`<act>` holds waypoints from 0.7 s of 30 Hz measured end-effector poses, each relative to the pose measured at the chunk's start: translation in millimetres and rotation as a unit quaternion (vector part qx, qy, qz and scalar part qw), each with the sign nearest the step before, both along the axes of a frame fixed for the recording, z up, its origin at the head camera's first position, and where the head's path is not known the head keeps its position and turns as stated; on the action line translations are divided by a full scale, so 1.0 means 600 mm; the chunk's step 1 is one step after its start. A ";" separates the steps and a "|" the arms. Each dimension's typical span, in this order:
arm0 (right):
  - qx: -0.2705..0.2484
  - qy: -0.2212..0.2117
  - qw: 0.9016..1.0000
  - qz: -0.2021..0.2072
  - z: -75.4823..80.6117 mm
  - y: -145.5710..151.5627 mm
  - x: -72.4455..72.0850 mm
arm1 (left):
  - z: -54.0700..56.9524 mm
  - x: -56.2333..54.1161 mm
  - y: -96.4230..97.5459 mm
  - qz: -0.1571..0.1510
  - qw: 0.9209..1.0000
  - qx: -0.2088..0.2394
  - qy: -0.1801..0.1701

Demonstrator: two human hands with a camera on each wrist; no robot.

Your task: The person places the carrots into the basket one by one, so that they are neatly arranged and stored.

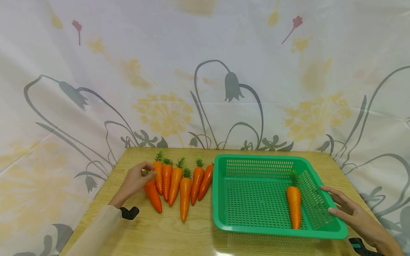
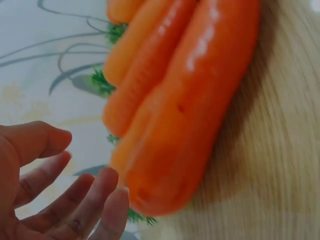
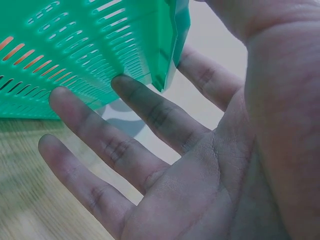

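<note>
Several orange carrots with green tops lie side by side on the wooden table, left of a green plastic basket (image 1: 278, 233). My left hand (image 1: 136, 180) is at the top end of the leftmost carrot (image 1: 153, 195), its fingers loosely bent. In the left wrist view, the fingertips (image 2: 107, 182) overlap the blunt end of that carrot (image 2: 167, 165) without wrapping round it. My right hand (image 1: 355, 213) is at the basket's right side, thumb at the rim. Straight, spread fingers (image 3: 120, 145) reach along the outer slotted wall in the right wrist view. One carrot (image 1: 294, 206) lies inside the basket, against its right side.
The wooden table (image 1: 198, 238) ends at the back against a flower-patterned cloth (image 1: 179, 81). The rightmost loose carrot (image 1: 206, 182) lies close beside the basket's left wall. A black strap (image 1: 129, 213) is on the left wrist, and a similar one (image 1: 360, 245) is on the right.
</note>
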State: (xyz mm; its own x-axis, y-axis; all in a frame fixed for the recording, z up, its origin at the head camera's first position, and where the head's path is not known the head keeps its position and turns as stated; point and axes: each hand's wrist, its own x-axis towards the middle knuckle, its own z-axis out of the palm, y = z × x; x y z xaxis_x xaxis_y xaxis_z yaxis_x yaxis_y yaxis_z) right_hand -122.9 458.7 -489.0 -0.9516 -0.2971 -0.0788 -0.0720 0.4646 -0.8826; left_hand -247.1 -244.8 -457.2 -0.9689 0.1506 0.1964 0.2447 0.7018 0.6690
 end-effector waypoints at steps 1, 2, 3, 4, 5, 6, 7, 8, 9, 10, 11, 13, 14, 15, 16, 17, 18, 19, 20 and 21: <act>-0.002 -0.001 1.000 0.001 0.001 0.001 -0.001 | -0.002 -0.001 -0.003 0.008 1.000 -0.012 0.006; -0.005 -0.002 1.000 0.003 0.002 0.001 -0.001 | -0.004 -0.002 -0.006 0.014 1.000 -0.022 0.011; -0.007 -0.003 1.000 0.004 0.003 0.001 -0.002 | -0.005 -0.003 -0.009 0.020 0.999 -0.033 0.016; -0.011 -0.003 1.000 0.008 0.004 0.002 -0.002 | -0.007 -0.004 -0.011 0.026 0.999 -0.040 0.019; -0.011 -0.003 1.000 0.008 0.004 0.001 -0.002 | -0.007 -0.004 -0.012 0.032 0.998 -0.047 0.022; -0.011 -0.001 1.000 0.011 0.004 0.001 -0.002 | -0.008 -0.004 -0.013 0.037 0.998 -0.053 0.024; -0.013 -0.003 1.000 0.010 0.004 0.000 0.000 | -0.010 -0.003 -0.014 0.039 0.997 -0.057 0.023; -0.012 -0.002 1.000 0.010 0.003 -0.001 0.001 | -0.010 -0.003 -0.015 0.042 0.997 -0.060 0.023; -0.009 0.001 1.000 0.010 0.003 -0.001 0.002 | -0.012 -0.002 -0.015 0.044 0.997 -0.064 0.021; -0.006 0.004 1.000 0.009 0.003 -0.001 0.002 | -0.012 0.000 -0.016 0.047 0.996 -0.068 0.018; -0.003 0.007 1.000 0.007 0.003 -0.002 0.002 | -0.013 0.001 -0.016 0.048 0.996 -0.073 0.014; 0.001 0.010 1.000 0.006 0.002 0.000 0.001 | -0.014 0.003 -0.017 0.050 0.995 -0.080 -0.005; 0.001 0.013 1.000 0.008 0.002 0.001 0.000 | -0.014 0.005 -0.017 0.051 0.995 -0.083 -0.016; 0.000 0.014 1.000 0.009 0.001 0.003 0.000 | -0.015 0.006 -0.018 0.051 0.995 -0.086 -0.028; -0.001 0.013 1.000 0.010 0.002 0.003 -0.001 | -0.014 0.007 -0.018 0.049 0.994 -0.089 -0.036; -0.003 0.013 1.000 0.012 0.001 0.004 -0.002 | -0.015 0.008 -0.019 0.043 0.994 -0.092 -0.049; -0.005 0.013 1.000 0.014 0.001 0.005 -0.003 | -0.016 0.008 -0.019 0.036 0.993 -0.095 -0.060; -0.006 0.015 1.000 0.016 0.001 0.006 -0.003 | -0.018 0.009 -0.020 0.027 0.992 -0.099 -0.070; -0.007 0.010 1.000 0.014 0.001 0.005 -0.002 | -0.020 0.009 -0.020 0.019 0.992 -0.102 -0.077; -0.007 0.007 1.000 0.011 0.001 0.005 -0.002 | -0.022 0.009 -0.020 0.009 0.991 -0.105 -0.083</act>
State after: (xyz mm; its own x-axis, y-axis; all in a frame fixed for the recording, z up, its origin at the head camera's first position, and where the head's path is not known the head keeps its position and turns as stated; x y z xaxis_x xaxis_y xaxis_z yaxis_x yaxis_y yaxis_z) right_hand -123.9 461.4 -488.4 -0.9457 -0.3194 -0.0607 -0.0948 0.4495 -0.8882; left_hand -242.0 -256.8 -470.4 -0.9883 0.1527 0.0001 0.1288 0.8327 0.5385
